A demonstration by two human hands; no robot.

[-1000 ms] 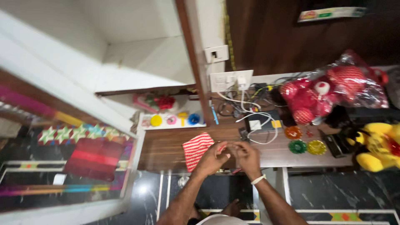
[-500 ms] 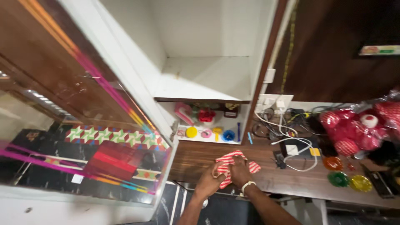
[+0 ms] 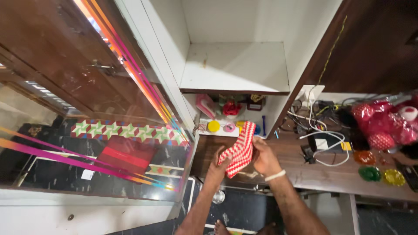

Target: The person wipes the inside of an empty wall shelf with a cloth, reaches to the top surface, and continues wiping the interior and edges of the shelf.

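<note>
Both my hands hold a red-and-white striped cloth (image 3: 240, 149), lifted off the wooden counter (image 3: 313, 174). My left hand (image 3: 219, 166) grips its lower end from underneath. My right hand (image 3: 264, 156) pinches its right side higher up, a white band on that wrist. The cloth hangs bunched and tilted, its top reaching toward the lower cabinet shelf (image 3: 226, 129).
An open white cabinet has a bare upper shelf (image 3: 237, 67); the lower one holds small colourful toys. The glossy cabinet door (image 3: 96, 126) stands open at left. Cables and a charger (image 3: 322, 139), red plush toys in plastic (image 3: 385, 124) and small coloured dishes (image 3: 376, 172) crowd the counter's right.
The cloth, lying on the counter a second ago, was grasped by both hands and is now lifted. The view has swung left and up toward the cabinet.
</note>
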